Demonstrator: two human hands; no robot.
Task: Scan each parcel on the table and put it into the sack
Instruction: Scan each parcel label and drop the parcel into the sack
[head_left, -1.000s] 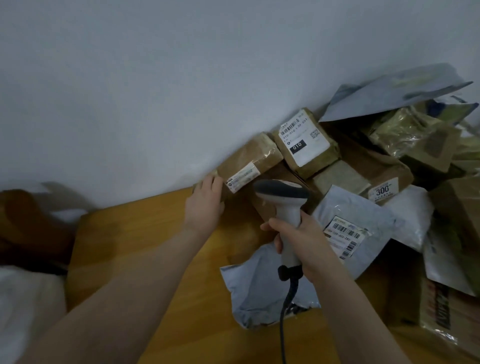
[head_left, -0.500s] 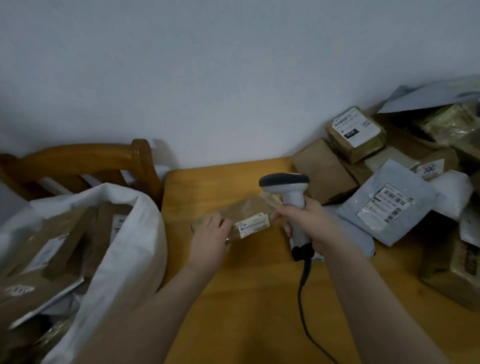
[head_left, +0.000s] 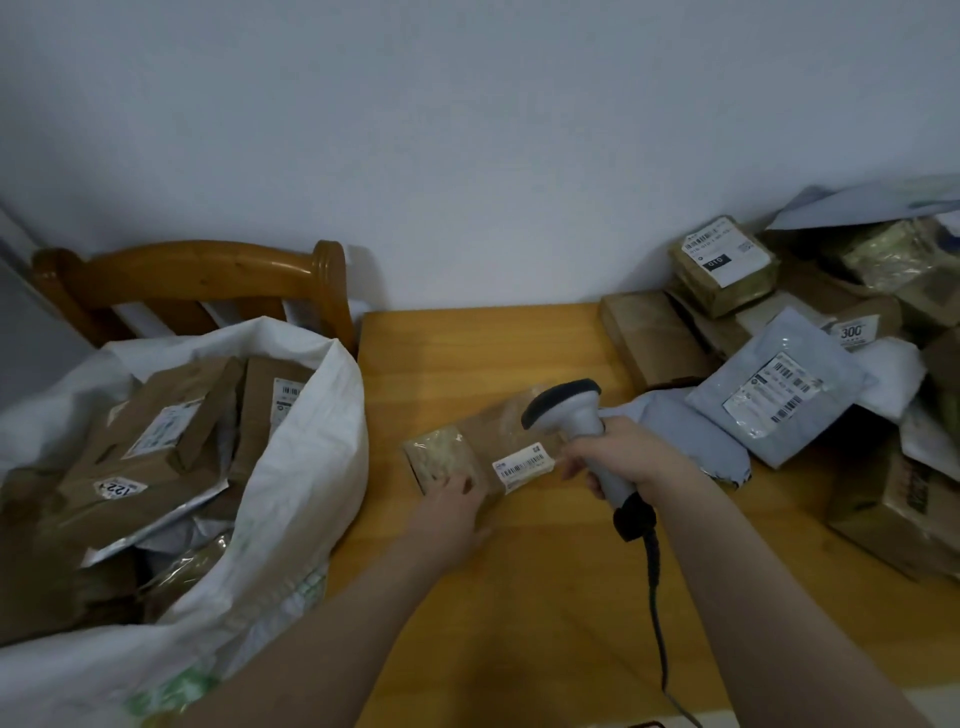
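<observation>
A small brown parcel (head_left: 467, 447) with a white barcode label lies on the wooden table (head_left: 545, 597) in front of me. My left hand (head_left: 452, 509) holds its near left end. My right hand (head_left: 628, 457) grips a grey handheld scanner (head_left: 576, 415), whose dark head sits just above the parcel's right part, by the label. A white sack (head_left: 306, 467) stands open at the left, holding several brown parcels. A pile of brown and grey parcels (head_left: 789, 395) covers the table's right side.
A wooden chair back (head_left: 197, 275) rises behind the sack. The scanner's black cable (head_left: 657, 613) trails toward the table's near edge. A white wall runs along the far edge. A taped cardboard box (head_left: 898, 514) sits at the right front.
My left hand pulled the small brown parcel from the pile by the wall to the middle of the table. The scanner came over it. My view swung left, revealing sack and chair.
</observation>
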